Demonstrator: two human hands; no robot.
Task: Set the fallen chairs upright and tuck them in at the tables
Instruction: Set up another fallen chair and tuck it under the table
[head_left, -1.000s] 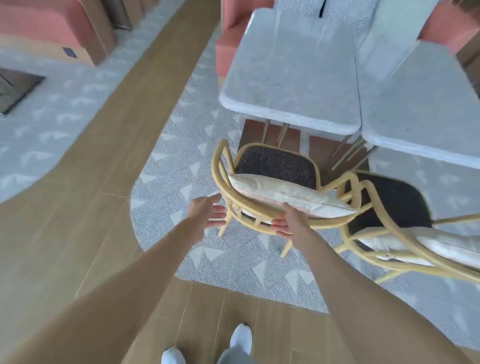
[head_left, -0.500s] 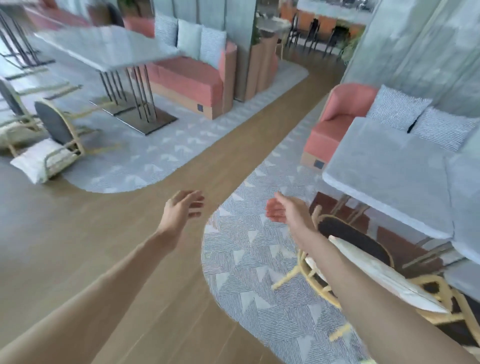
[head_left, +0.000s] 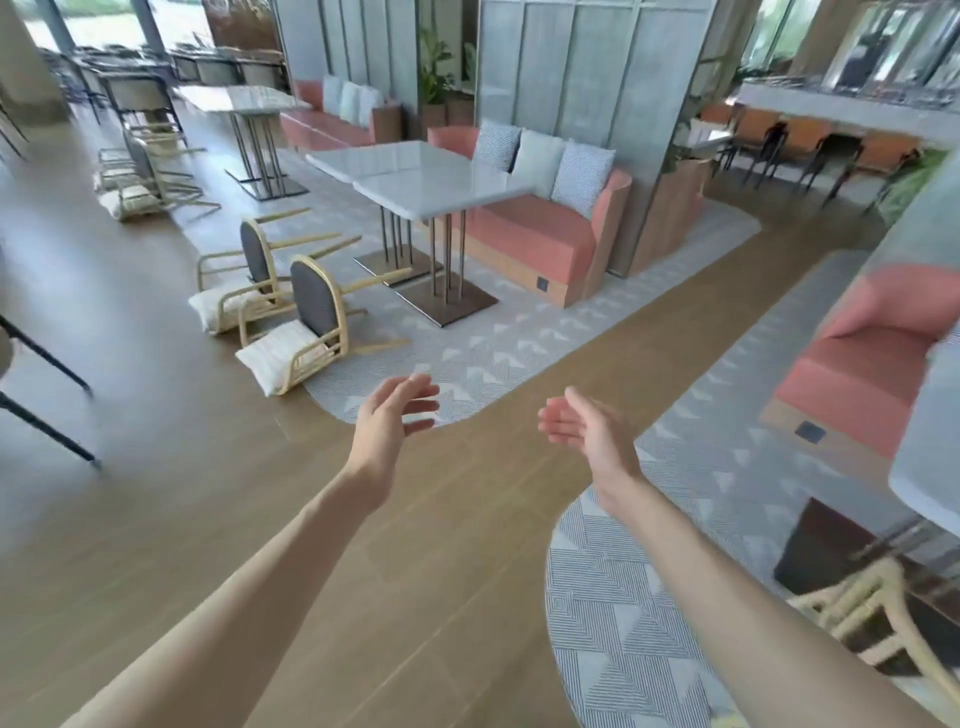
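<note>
Both grips released: left hand (head_left: 396, 415) and right hand (head_left: 587, 431) hover before fallen chairs (head_left: 306, 322).

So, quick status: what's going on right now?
Left hand and right hand open, holding nothing. Nearest fallen chair lies on its back beside the double table. Bare floor between.

Two bare forearms reach forward from the near edge, the left hand (head_left: 393, 415) and the right hand (head_left: 587, 428) held apart in the air, palms turned toward each other, fingers relaxed and slightly spread, holding nothing.
</note>
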